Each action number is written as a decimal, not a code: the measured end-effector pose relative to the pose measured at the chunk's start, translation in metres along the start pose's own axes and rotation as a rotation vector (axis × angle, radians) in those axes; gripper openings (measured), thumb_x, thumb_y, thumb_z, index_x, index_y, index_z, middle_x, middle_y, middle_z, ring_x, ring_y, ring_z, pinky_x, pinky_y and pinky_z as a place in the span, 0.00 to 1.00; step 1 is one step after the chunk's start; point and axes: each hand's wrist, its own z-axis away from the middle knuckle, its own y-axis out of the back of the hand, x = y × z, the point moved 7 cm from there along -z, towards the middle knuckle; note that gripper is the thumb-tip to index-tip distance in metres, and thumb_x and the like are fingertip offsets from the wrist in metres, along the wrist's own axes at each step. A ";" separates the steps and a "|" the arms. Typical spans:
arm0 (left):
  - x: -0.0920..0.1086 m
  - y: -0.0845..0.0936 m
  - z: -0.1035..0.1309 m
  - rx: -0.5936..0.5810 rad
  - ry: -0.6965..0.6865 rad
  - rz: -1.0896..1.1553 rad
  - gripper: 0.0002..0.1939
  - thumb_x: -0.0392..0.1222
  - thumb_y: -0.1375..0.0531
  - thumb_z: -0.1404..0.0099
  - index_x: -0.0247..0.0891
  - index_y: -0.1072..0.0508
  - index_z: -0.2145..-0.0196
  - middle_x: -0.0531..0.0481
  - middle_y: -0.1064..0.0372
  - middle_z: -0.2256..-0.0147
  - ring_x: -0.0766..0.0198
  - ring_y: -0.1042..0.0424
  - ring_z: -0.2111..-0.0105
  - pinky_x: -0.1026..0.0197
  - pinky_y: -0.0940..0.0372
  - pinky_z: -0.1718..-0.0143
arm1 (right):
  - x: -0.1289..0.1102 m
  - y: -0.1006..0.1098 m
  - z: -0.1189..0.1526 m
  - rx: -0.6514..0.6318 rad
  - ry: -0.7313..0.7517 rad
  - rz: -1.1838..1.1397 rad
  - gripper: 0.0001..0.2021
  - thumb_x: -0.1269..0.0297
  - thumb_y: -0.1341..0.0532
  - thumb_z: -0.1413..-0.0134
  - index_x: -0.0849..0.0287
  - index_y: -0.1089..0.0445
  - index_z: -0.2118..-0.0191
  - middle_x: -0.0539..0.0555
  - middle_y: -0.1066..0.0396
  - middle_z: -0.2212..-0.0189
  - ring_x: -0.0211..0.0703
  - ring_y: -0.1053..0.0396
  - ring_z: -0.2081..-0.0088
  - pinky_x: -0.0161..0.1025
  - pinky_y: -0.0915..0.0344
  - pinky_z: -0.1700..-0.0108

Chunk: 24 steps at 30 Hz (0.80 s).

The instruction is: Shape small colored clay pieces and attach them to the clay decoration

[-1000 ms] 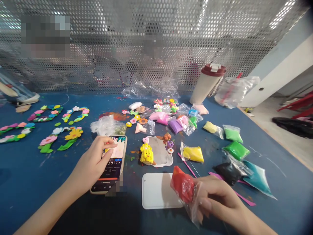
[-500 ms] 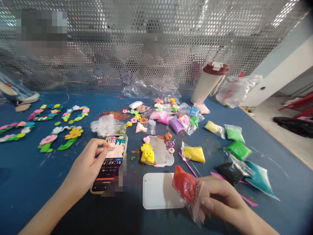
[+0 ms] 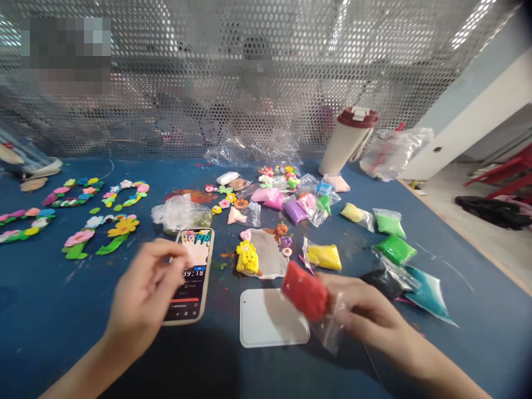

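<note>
My right hand (image 3: pixel 369 316) grips the open end of a clear bag of red clay (image 3: pixel 305 291), held over the right edge of a white board (image 3: pixel 270 327). My left hand (image 3: pixel 145 288), blurred by motion, hovers over the left side of a phone (image 3: pixel 201 288); its fingers are bent together and whatever is between them, if anything, is too small to make out. Behind the board lies a wavy-edged frame (image 3: pixel 270 257) with a yellow clay figure (image 3: pixel 248 260) on its left side and small clay pieces on its right.
Clay bags, including yellow (image 3: pixel 324 256), green (image 3: pixel 394 249) and teal (image 3: pixel 430 291), lie to the right. A tumbler (image 3: pixel 347 141) stands behind, near a plastic bag (image 3: pixel 393 152). Flower-decorated clay pieces (image 3: pixel 124 226) lie left. A perforated metal screen (image 3: pixel 187 83) borders the table.
My left hand has moved slightly left and down, off the phone's screen centre. The red clay bag has shifted up and left with my right hand. The whole view has shifted slightly.
</note>
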 end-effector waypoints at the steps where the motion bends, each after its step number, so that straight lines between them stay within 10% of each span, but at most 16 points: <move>1: 0.014 -0.013 0.003 -0.134 -0.067 -0.013 0.05 0.44 0.46 0.33 0.46 0.33 0.60 0.55 0.32 0.62 0.62 0.30 0.64 0.61 0.35 0.64 | -0.005 -0.010 -0.004 -0.105 0.006 -0.014 0.19 0.54 0.48 0.36 0.58 0.32 0.74 0.54 0.33 0.71 0.42 0.35 0.66 0.40 0.39 0.62; 4: 0.052 -0.057 0.019 -0.634 -0.127 0.044 0.18 0.48 0.39 0.38 0.47 0.33 0.50 0.51 0.32 0.50 0.56 0.32 0.51 0.58 0.36 0.52 | -0.020 -0.031 -0.012 -0.291 -0.008 -0.042 0.18 0.57 0.48 0.36 0.60 0.34 0.75 0.51 0.36 0.73 0.38 0.38 0.69 0.36 0.40 0.65; 8: 0.077 -0.092 0.029 -0.940 0.074 0.184 0.17 0.46 0.36 0.40 0.42 0.32 0.54 0.53 0.28 0.63 0.62 0.29 0.63 0.62 0.36 0.61 | -0.021 -0.032 -0.015 -0.255 -0.129 -0.065 0.18 0.57 0.47 0.36 0.59 0.38 0.76 0.48 0.41 0.77 0.35 0.42 0.72 0.34 0.42 0.68; 13: 0.076 -0.105 0.022 -0.894 0.208 0.253 0.08 0.44 0.39 0.39 0.37 0.30 0.66 0.57 0.34 0.73 0.68 0.36 0.73 0.66 0.41 0.72 | -0.012 -0.016 -0.009 -0.047 -0.222 -0.141 0.21 0.48 0.49 0.37 0.59 0.42 0.75 0.47 0.44 0.76 0.35 0.45 0.72 0.34 0.45 0.69; 24: 0.078 -0.095 0.026 -0.743 -0.042 0.117 0.03 0.38 0.43 0.36 0.40 0.29 0.67 0.56 0.28 0.69 0.68 0.31 0.70 0.66 0.40 0.67 | -0.001 -0.019 -0.003 -0.058 -0.239 -0.012 0.14 0.56 0.42 0.39 0.59 0.37 0.72 0.46 0.39 0.76 0.35 0.44 0.72 0.34 0.46 0.69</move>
